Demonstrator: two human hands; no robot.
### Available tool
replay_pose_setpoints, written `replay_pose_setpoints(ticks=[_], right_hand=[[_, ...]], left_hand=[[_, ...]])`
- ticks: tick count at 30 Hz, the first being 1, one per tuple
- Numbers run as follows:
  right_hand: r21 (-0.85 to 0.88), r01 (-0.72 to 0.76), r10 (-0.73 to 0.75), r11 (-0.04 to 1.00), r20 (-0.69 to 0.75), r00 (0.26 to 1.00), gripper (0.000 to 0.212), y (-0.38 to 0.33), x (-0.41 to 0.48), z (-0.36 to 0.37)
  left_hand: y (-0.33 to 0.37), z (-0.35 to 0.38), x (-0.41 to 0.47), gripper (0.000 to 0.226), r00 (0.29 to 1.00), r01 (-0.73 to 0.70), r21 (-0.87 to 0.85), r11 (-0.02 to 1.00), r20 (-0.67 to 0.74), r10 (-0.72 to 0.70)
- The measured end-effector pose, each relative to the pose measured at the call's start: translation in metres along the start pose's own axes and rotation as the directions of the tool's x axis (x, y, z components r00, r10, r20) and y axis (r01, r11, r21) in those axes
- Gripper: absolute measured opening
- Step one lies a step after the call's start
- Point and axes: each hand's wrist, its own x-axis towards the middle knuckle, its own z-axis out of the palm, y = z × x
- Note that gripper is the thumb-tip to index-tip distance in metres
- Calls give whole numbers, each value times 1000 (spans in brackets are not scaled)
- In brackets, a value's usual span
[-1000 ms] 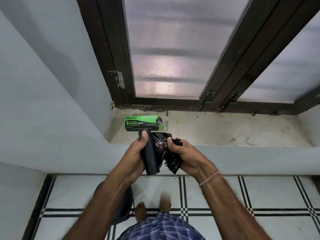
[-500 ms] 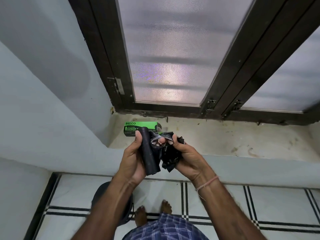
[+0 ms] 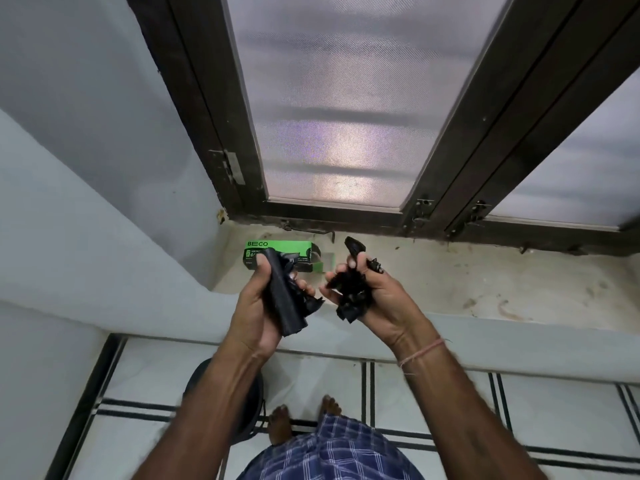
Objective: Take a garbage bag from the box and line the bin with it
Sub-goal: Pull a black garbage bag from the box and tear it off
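My left hand grips a black roll of garbage bags, held upright over the sill's front edge. My right hand clutches a crumpled black garbage bag, now apart from the roll by a small gap. The green and black garbage bag box lies on the window sill just behind my left hand, its right end flap open. The dark round bin stands on the floor below, mostly hidden by my left forearm.
The stained stone window sill runs to the right under a dark-framed frosted window. A white wall closes the left side. My bare feet stand on white floor tiles with black lines, next to the bin.
My hands have pulled apart: the crumpled bag in my right hand has separated from the roll in my left. The camera view has tilted slightly upward.
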Motion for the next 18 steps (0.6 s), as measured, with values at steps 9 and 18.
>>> replay_pose_setpoints(ticks=[9,18], right_hand=[[-779,28,-142,626,-79,987,25,4,-2,-13],[-692,17,-57,722,-35,998,31,20,3,-12]], left_hand=[[1,2,17,33,1000,-10,-76,997,-7,10],[-6,-10,36,63,994,-109,4,994,13,109]])
